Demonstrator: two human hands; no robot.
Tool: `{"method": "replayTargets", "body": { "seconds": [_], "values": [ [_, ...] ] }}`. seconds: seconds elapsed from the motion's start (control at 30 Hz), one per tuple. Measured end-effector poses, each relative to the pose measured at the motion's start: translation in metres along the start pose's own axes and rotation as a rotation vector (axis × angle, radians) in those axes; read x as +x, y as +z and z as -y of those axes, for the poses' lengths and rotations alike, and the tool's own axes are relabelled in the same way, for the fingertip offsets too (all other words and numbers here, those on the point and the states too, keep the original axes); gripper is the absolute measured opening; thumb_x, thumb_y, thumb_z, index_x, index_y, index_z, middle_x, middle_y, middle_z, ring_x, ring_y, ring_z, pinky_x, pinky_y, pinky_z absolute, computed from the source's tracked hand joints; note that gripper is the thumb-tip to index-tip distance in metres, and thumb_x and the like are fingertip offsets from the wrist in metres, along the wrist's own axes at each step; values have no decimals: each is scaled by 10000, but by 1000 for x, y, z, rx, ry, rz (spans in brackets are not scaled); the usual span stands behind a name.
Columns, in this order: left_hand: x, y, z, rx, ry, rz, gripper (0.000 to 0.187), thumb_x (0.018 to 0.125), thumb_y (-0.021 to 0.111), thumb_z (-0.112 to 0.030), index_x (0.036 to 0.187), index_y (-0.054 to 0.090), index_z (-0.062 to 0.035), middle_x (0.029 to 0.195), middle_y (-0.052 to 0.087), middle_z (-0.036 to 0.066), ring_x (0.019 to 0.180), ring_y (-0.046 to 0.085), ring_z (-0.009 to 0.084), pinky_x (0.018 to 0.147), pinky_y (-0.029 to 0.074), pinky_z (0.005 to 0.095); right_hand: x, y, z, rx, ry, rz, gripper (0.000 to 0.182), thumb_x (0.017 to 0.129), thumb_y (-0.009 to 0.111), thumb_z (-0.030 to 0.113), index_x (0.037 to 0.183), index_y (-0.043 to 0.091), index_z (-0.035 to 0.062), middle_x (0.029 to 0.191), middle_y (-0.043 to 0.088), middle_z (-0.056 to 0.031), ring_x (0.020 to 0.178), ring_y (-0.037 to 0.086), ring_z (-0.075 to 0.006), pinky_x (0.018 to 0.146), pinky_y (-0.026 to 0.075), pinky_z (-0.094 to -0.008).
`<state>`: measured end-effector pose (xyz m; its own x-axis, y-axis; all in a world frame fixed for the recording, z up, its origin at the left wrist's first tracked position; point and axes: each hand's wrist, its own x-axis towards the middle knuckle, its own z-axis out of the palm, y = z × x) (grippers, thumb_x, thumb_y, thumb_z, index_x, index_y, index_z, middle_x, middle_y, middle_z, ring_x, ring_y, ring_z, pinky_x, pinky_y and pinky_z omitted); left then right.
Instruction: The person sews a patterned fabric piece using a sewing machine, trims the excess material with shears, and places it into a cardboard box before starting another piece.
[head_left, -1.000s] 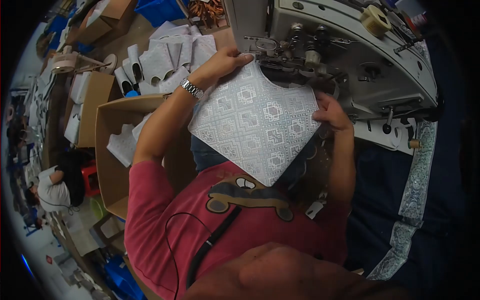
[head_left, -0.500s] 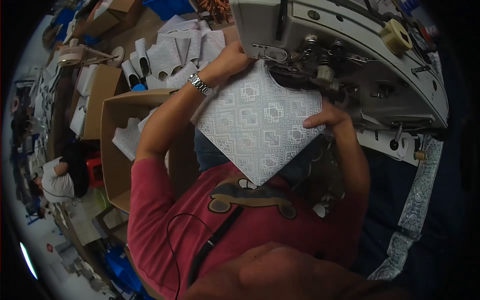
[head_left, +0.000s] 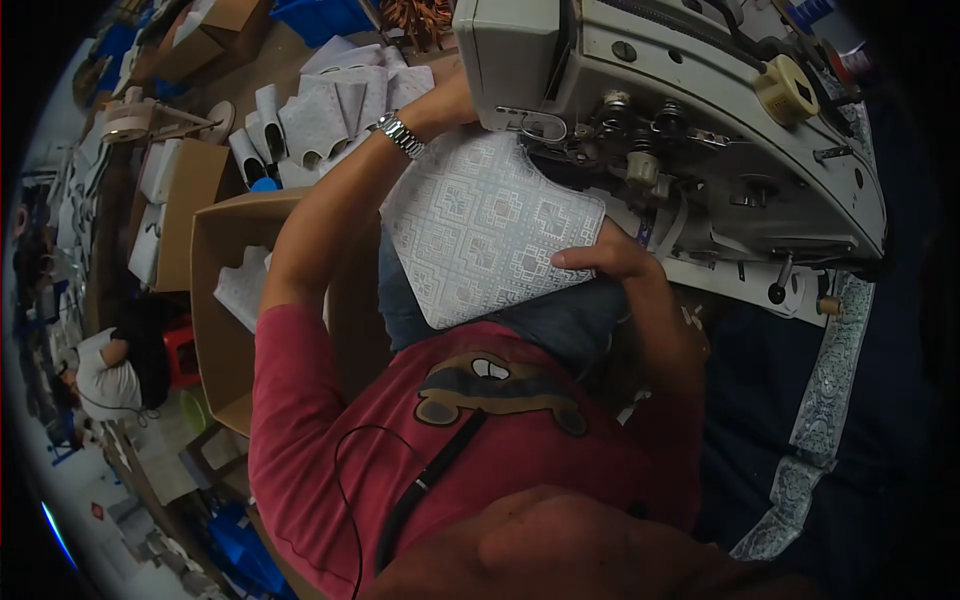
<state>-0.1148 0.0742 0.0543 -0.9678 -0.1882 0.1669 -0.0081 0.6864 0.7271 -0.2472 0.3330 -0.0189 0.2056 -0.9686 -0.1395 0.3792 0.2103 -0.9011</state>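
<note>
Cloth (head_left: 480,225) turned vs. earlier, low corner now further L; R hand (head_left: 618,252) pinches its edge. L hand (head_left: 456,98) part-hidden by machine head (head_left: 515,60), grip can't tell.

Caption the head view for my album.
Right hand holds patterned fabric at a sewing machine partly hiding the left hand.
</note>
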Motion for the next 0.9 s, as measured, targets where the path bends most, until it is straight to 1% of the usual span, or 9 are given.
{"method": "replayTargets", "body": {
  "seconds": [0.17, 0.37, 0.43, 0.57, 0.63, 0.67, 0.73, 0.77, 0.9],
  "values": [
    [11, -5, 0, 17, 15, 18, 281, 941, 641, -153, 1175, 659, 1, 1122, 701, 140, 1006, 660, 206, 852, 536, 339, 8, 18, 2, 22, -33, -7, 857, 757, 734, -29, 1510, 325, -42, 1476, 479, -161, 1372, 450, -272, 1154, 326, -395],
    [26, -7, 0, 35, 29, -1, 294, 938, 649, -161, 1184, 655, 1, 1130, 698, 141, 1010, 655, 209, 859, 532, 343, 17, 32, -8, 26, -91, -70, 859, 777, 707, -40, 1523, 281, -48, 1487, 462, -165, 1388, 433, -267, 1145, 337, -386],
    [33, -7, 2, 44, 29, -30, 298, 938, 652, -163, 1187, 653, 1, 1133, 697, 142, 1011, 653, 210, 861, 530, 344, 20, 36, -15, 71, -142, -114, 811, 796, 710, -3, 1510, 324, -29, 1450, 497, -155, 1339, 474, -254, 1115, 370, -384],
    [48, -5, 10, 61, 12, -134, 308, 936, 657, -168, 1193, 650, 0, 1139, 695, 143, 1014, 649, 212, 865, 528, 347, 24, 44, -22, 50, -164, -170, 761, 808, 703, -10, 1485, 355, -31, 1413, 526, -144, 1298, 509, -239, 1097, 391, -377],
    [56, -5, 14, 65, -1, -183, 312, 935, 660, -171, 1196, 649, 0, 1142, 693, 143, 1016, 648, 212, 868, 526, 348, 28, 51, -27, 84, -180, -228, 681, 829, 699, -11, 1441, 400, -40, 1365, 560, -132, 1250, 544, -219, 1071, 419, -365],
    [59, -5, 17, 63, -12, -203, 315, 934, 662, -172, 1197, 648, 0, 1143, 693, 143, 1016, 647, 213, 869, 526, 349, 31, 54, -33, 86, -186, -239, 681, 829, 699, -11, 1441, 400, -40, 1365, 560, -132, 1250, 544, -219, 1071, 419, -365],
    [64, -7, 24, 60, -36, -228, 319, 933, 664, -175, 1200, 647, 0, 1146, 692, 144, 1018, 645, 214, 871, 525, 350, 40, 59, -46, 115, -279, -321, 612, 854, 704, 5, 1403, 436, -45, 1324, 587, -121, 1212, 571, -202, 1043, 445, -349],
    [64, -6, 27, 61, -51, -235, 322, 933, 666, -176, 1201, 646, 0, 1147, 691, 144, 1019, 644, 214, 872, 524, 350, 44, 64, -50, 116, -287, -333, 612, 854, 704, 5, 1403, 436, -45, 1324, 587, -121, 1212, 571, -202, 1043, 445, -349],
    [69, -3, 37, 56, -94, -254, 332, 931, 671, -182, 1207, 643, 0, 1153, 689, 145, 1021, 641, 216, 877, 521, 353, 61, 78, -62, 119, -440, -471, 520, 876, 703, 11, 1338, 473, -46, 1266, 613, -112, 1164, 594, -183, 1012, 465, -339]
  ]
}}
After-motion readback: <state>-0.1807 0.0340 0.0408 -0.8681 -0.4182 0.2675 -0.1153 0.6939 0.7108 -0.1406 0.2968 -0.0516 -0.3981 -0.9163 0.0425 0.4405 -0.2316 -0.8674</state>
